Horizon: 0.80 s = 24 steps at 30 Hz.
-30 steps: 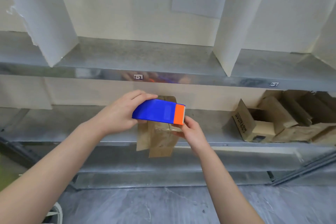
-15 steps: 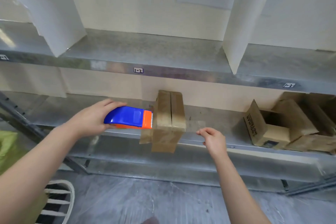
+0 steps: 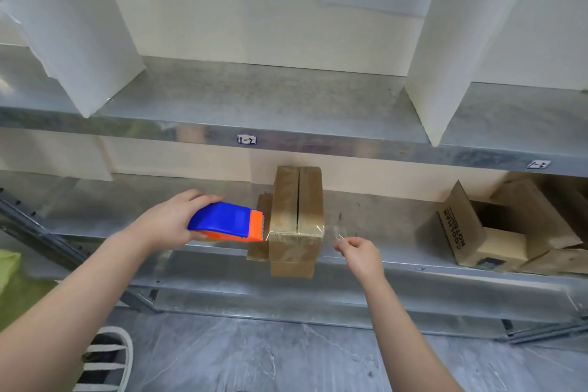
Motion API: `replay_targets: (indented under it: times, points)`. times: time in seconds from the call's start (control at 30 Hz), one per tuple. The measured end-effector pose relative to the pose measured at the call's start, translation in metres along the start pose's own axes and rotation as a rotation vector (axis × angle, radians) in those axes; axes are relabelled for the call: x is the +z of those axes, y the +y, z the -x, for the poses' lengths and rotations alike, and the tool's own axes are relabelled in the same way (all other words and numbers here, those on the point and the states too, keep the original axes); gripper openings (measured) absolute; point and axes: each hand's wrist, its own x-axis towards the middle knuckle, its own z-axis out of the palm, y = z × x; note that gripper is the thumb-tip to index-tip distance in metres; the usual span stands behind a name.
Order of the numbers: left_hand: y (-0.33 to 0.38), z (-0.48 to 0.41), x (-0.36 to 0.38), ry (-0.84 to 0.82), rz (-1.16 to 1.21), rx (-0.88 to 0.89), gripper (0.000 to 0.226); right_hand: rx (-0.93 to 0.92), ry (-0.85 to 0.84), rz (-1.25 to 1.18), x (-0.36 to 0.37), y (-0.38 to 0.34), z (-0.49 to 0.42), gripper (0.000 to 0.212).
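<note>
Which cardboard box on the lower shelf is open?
The right-hand box, black lettering on its raised flap; the middle box by the tape dispenser has closed flaps.

Lower shelf (image 3: 127,204) bare left of box (image 3: 297,216), open room behind dispenser (image 3: 227,221). Bare stretch right of box too, up to cartons (image 3: 477,232), which block far right. Upper shelf (image 3: 286,137) caps space above box; little headroom shows. Dispenser, gripped by left hand (image 3: 168,221), sits just beside box's left face and closes that side. Tape (image 3: 339,232), pinched by right hand (image 3: 361,253), hangs just right of box. Front approach over floor (image 3: 286,360) open. Slanted brace (image 3: 47,232) crosses far left.
</note>
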Motion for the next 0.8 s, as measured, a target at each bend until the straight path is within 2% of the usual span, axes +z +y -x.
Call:
replay_targets:
  times: [0.17,0.33,0.5,0.63,0.67,0.73,0.8]
  points:
    - [-0.003,-0.003,0.0,0.015,0.024,-0.003,0.071,0.024,-0.062,-0.06,0.029,-0.01,-0.011,0.026]
    - [-0.008,-0.005,0.003,0.02,0.031,-0.003,0.073,0.046,-0.052,-0.093,0.048,-0.012,-0.013,0.027]
    - [-0.011,-0.012,0.002,0.021,0.037,0.016,0.075,0.047,-0.093,0.133,0.043,-0.024,-0.023,0.03]
    - [-0.017,-0.014,0.0,0.026,0.015,0.022,0.075,0.09,-0.133,0.342,0.031,-0.03,-0.026,0.074]
    - [-0.019,-0.015,0.0,0.029,0.01,0.022,0.075,0.041,-0.089,0.332,0.03,-0.029,-0.024,0.078]
    - [-0.021,-0.015,0.001,0.03,0.006,0.026,0.075,-0.197,0.006,0.228,0.031,-0.027,-0.013,0.065]
    - [-0.022,-0.017,0.001,0.032,-0.001,0.035,0.075,-0.431,0.006,0.123,0.038,-0.033,0.001,0.055]
